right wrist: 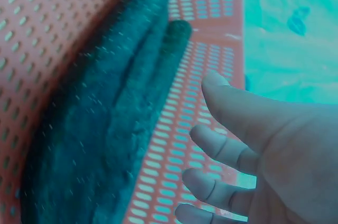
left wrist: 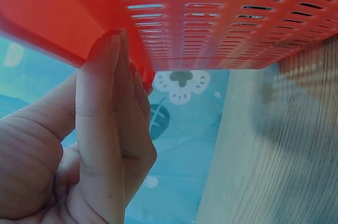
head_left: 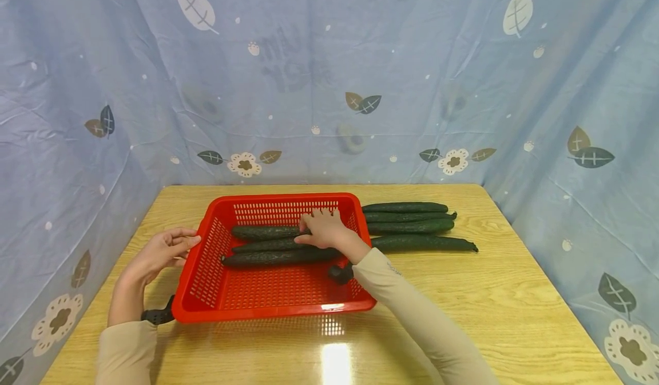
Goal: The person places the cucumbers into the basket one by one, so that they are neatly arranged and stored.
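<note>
A red plastic basket with slotted walls stands on the table in the head view. Three dark green cucumbers lie side by side in its far half. At the basket's left side my left hand pinches the rim, its fingers pressed up under the lip in the left wrist view. My right hand hovers over the right ends of the cucumbers, inside the basket's outline. In the right wrist view its thumb and fingers are spread and loosely bent beside the cucumbers, with nothing between them.
Several more cucumbers lie on the wooden table just right of the basket, partly hidden behind its wall. A blue patterned curtain encloses the table at the back and both sides. Black wrist-camera mounts sit near the basket.
</note>
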Demonstrator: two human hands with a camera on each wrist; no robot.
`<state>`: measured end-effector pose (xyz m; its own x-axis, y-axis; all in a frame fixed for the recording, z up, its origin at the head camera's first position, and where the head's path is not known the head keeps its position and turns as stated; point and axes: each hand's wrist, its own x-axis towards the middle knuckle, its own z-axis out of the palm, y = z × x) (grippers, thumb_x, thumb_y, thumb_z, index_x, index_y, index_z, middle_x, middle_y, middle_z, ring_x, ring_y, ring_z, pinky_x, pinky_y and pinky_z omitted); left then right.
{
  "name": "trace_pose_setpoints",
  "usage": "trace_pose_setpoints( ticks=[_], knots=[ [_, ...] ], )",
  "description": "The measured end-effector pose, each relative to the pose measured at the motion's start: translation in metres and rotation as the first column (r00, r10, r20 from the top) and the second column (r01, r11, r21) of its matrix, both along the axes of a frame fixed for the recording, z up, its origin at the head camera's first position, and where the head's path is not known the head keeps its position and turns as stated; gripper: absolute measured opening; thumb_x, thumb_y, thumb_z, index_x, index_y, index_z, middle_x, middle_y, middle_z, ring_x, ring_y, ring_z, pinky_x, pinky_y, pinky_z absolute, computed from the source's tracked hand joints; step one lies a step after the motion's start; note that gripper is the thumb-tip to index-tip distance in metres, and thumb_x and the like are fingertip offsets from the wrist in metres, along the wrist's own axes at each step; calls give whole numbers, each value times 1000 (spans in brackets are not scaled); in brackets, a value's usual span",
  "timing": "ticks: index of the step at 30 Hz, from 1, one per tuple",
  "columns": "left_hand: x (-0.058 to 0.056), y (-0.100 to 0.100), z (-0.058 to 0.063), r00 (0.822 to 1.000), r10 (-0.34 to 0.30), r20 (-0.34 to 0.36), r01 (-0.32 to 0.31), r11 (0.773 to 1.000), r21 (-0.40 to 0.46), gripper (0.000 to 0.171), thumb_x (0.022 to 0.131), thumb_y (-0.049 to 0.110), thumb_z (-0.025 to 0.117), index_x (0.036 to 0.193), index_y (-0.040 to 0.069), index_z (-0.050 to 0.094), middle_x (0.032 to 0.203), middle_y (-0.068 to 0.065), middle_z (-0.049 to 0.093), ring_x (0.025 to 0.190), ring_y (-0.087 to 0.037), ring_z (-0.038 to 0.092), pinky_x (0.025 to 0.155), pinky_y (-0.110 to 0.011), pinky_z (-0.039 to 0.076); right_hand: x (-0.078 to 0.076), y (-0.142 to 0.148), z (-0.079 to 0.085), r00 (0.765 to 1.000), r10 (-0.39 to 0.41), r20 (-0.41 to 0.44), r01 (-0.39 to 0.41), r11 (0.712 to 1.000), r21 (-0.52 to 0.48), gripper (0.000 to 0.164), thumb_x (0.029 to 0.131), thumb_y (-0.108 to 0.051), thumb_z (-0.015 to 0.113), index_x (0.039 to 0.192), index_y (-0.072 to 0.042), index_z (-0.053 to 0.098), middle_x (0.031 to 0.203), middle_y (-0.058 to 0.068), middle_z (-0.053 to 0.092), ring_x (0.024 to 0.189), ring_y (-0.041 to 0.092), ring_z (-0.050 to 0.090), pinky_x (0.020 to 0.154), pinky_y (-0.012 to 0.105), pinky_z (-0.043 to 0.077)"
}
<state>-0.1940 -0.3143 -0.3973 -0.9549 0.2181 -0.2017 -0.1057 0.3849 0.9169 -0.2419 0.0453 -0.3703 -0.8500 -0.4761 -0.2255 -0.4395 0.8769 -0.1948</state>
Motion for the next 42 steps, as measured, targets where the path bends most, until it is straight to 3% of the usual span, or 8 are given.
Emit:
trace_pose_setpoints(
  ticks=[10, 16, 20, 30, 35, 42],
  knots=[
    [0, 1, 0, 1000, 15, 13, -15, 1000, -5, 55, 96, 25, 52, 132, -12, 34, 83, 8, 66, 70, -14, 63, 65, -30, 55, 1, 34, 14, 1000, 12, -26, -16, 986, -166, 30, 90, -48, 54, 103, -21, 54, 102, 2, 48, 94, 23, 42, 78, 40, 28],
    [0, 1, 1, 1000, 20, 15, -20, 1000, -18, 56, 96, 26, 52, 134, -12, 33, 83, 7, 66, 70, -14, 63, 63, -29, 54, 5, 53, 20, 999, 2, -49, -15, 964, -264, 29, 91, -46, 53, 105, -20, 55, 106, 3, 50, 100, 26, 43, 85, 46, 31],
    [0, 2, 3, 1000, 23, 13, -23, 1000, -22, 58, 96, 27, 52, 134, -12, 33, 82, 7, 66, 70, -14, 63, 63, -29, 54, 7, 66, 23, 998, -6, -60, -15, 942, -335, 30, 92, -44, 53, 107, -17, 55, 109, 7, 51, 102, 27, 43, 91, 52, 29],
    [2, 5, 7, 999, 43, 5, -42, 998, -38, 57, 95, 27, 54, 131, -13, 36, 80, 6, 65, 68, -13, 63, 62, -29, 54, 5, 104, 17, 991, -90, -103, 23, 850, -527, 35, 94, -38, 53, 117, -12, 51, 86, 1, 51, 78, 18, 45, 74, 38, 28],
    [4, 6, 8, 999, 44, 6, -44, 998, -45, 58, 95, 28, 54, 132, -12, 36, 81, 6, 66, 68, -14, 63, 61, -29, 54, 5, 121, 12, 988, -133, -83, 67, 836, -545, 40, 93, -39, 53, 120, -10, 51, 95, 4, 54, 88, 24, 48, 76, 41, 28],
    [3, 7, 9, 999, 46, 4, -45, 997, -60, 57, 94, 28, 55, 131, -12, 37, 80, 4, 65, 67, -13, 63, 60, -28, 54, 4, 146, -1, 981, -185, -57, 130, 848, -514, 40, 93, -41, 53, 119, -11, 54, 103, 9, 54, 100, 33, 46, 80, 47, 30]
  ],
)
